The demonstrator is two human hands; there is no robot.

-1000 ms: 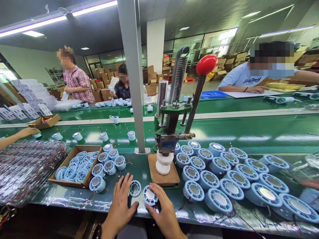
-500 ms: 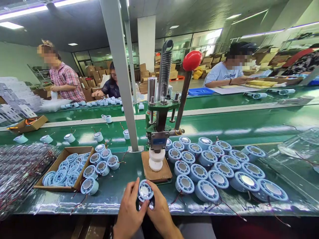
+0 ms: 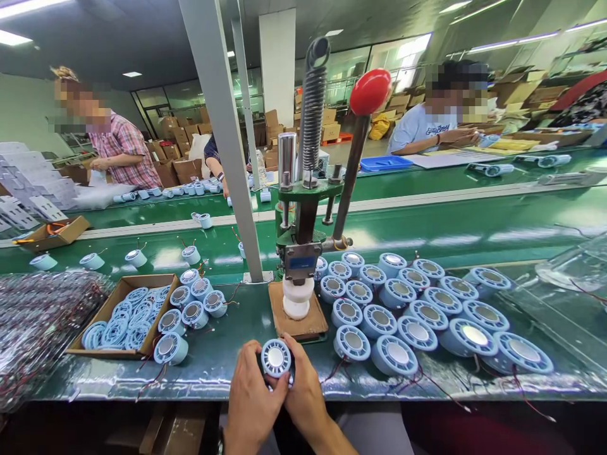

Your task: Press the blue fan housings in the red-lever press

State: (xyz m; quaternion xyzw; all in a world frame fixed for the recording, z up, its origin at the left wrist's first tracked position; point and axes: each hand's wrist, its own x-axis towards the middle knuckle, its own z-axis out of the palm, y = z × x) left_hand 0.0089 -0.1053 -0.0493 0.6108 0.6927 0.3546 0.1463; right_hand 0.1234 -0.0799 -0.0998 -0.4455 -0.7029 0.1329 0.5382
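Between my two hands is a round light-blue motor housing (image 3: 275, 358) with a silver disc in its slotted face, which points up toward me. My left hand (image 3: 253, 388) grips its left side, and my right hand (image 3: 303, 385) wraps round its right side, thumbs near the lower rim. Just beyond them stands a green hand press (image 3: 303, 221) with a red-knobbed lever (image 3: 370, 91). Its white round pressing block (image 3: 298, 298) is over a brown base plate (image 3: 308, 328). The underside of the held housing is hidden by my fingers.
Several similar blue housings (image 3: 396, 355) with trailing wires crowd the bench right of the press. More housings (image 3: 171, 348) stand left, beside a cardboard box (image 3: 90, 351) of blue rings (image 3: 116, 330). A grey post (image 3: 227, 126) rises behind. Co-workers (image 3: 126, 155) sit across the green conveyor.
The housing's face has turned more squarely toward me, and my left fingers have curled round its side. My view has shifted slightly. Across the belt, a co-worker's arm has reached down toward the parts.
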